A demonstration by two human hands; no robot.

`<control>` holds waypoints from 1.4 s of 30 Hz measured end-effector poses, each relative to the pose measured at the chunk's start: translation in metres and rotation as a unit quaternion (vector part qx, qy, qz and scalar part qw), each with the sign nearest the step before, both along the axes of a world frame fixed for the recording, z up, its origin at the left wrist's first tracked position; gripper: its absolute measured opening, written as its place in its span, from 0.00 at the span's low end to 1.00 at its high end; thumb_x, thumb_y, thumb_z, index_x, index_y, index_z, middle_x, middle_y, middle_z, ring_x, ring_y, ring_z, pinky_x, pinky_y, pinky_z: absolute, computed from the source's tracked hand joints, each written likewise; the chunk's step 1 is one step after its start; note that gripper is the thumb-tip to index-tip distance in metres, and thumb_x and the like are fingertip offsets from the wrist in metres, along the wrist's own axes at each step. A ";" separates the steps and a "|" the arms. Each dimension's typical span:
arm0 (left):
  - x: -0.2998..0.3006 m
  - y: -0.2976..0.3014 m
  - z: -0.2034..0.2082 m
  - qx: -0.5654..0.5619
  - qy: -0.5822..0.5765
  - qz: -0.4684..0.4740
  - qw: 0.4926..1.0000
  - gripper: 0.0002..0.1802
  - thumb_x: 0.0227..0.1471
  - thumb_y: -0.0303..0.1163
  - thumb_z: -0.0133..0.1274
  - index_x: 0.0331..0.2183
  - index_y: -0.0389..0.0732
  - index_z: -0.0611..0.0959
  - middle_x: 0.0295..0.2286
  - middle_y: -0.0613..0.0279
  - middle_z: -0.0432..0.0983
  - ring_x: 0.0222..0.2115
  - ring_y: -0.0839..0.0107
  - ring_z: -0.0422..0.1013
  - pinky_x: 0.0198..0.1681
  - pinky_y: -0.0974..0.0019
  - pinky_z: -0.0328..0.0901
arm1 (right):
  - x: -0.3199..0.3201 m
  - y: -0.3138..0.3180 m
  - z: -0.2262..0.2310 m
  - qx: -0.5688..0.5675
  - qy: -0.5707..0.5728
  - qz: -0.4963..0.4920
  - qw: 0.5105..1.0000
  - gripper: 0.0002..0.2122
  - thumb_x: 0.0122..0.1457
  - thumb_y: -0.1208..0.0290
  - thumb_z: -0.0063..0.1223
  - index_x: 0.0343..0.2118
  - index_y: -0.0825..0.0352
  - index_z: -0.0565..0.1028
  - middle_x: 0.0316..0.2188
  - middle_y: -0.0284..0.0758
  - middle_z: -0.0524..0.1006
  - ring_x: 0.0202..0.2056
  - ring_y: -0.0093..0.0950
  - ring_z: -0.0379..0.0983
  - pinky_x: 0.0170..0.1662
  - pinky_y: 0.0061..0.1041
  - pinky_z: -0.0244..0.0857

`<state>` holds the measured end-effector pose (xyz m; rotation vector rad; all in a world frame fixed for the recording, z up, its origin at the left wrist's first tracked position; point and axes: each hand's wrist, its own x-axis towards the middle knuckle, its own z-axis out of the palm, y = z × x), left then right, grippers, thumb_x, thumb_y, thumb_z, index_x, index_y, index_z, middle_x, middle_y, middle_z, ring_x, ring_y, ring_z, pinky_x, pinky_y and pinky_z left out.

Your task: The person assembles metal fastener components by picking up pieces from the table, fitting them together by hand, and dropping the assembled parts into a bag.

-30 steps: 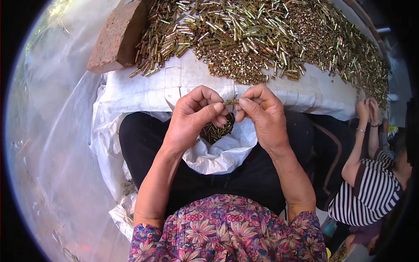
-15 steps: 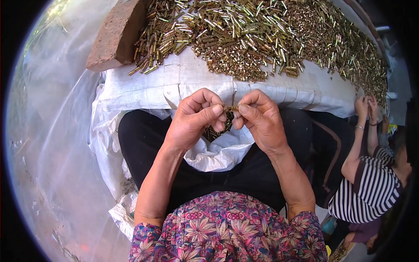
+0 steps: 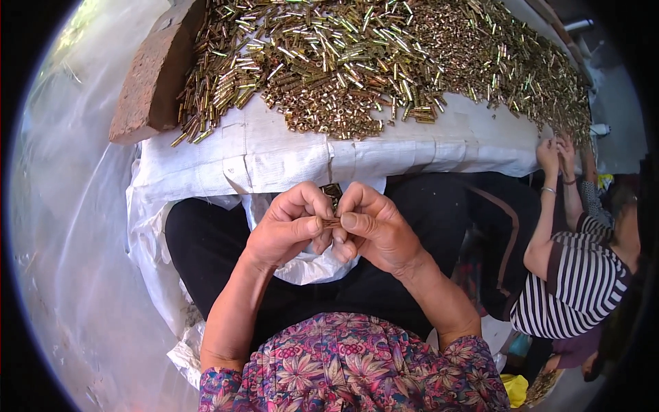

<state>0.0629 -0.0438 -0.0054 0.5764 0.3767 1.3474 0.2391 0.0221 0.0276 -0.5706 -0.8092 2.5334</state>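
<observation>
The left hand (image 3: 283, 228) and right hand (image 3: 377, 226) pinch one small metal piece (image 3: 331, 223) between them, over the white sack (image 3: 312, 270). Farther away, shiny metal tubes (image 3: 343, 65) lie right of a brick (image 3: 152, 82).

- A shirt (image 3: 350, 364) is showing a dense floral print mixing pink, purple, blue and cream.
- Large pointed-petal blossoms (image 3: 298, 371) are spreading across its front.
- Matching sleeves (image 3: 473, 367) are ending high, leaving the forearms (image 3: 230, 312), left hand (image 3: 278, 233) and right hand (image 3: 386, 232) bare.
- Black trousers (image 3: 199, 240) are contrasting with the bright shirt.
</observation>
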 end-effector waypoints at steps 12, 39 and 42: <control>-0.016 0.001 0.019 -0.123 0.402 0.044 0.906 0.08 0.56 0.31 0.56 0.32 0.35 0.77 0.24 0.69 0.74 0.22 0.83 0.65 0.26 0.75 0.62 | 0.026 0.116 -0.016 0.554 -0.354 -0.155 0.737 0.05 0.60 0.72 0.53 0.31 0.68 0.74 0.25 0.28 0.75 0.28 0.16 0.71 0.33 0.19 0.64; -0.060 0.066 -0.005 -0.029 0.810 0.271 0.519 0.07 0.46 0.32 0.52 0.29 0.39 0.75 0.28 0.54 0.76 0.28 0.50 0.74 0.31 0.51 0.67 | 0.002 0.107 -0.005 0.327 -0.245 -0.174 0.896 0.05 0.60 0.77 0.48 0.37 0.69 0.72 0.26 0.30 0.75 0.27 0.21 0.73 0.32 0.21 0.68; -0.065 0.063 -0.009 -0.038 0.807 0.275 0.521 0.07 0.45 0.31 0.53 0.28 0.39 0.74 0.27 0.53 0.76 0.27 0.50 0.73 0.30 0.52 0.66 | 0.000 0.086 -0.006 0.232 -0.169 -0.179 0.941 0.03 0.61 0.75 0.50 0.36 0.67 0.72 0.27 0.31 0.75 0.26 0.21 0.73 0.32 0.21 0.69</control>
